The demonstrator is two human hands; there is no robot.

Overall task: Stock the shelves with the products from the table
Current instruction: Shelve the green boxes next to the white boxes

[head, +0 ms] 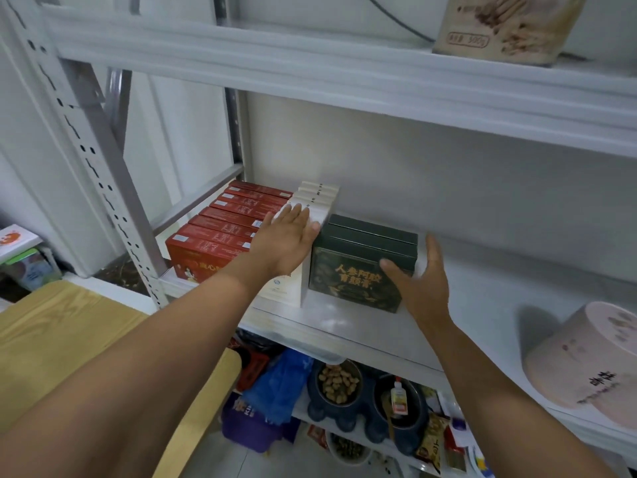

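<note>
Bare forearms, L hand [287,241], R hand [422,282]

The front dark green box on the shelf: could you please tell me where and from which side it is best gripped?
Probably its right end, from the bare shelf on the right, near the right hand. The dark green box stands upright, its left end against the white boxes and more green boxes behind, leaving only front, top and right end free.

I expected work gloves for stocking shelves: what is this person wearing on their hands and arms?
Nothing that shows. The left hand and right hand are bare, with no gloves, rings, watch or bracelet, and no sleeve reaches into view on either side.
</note>
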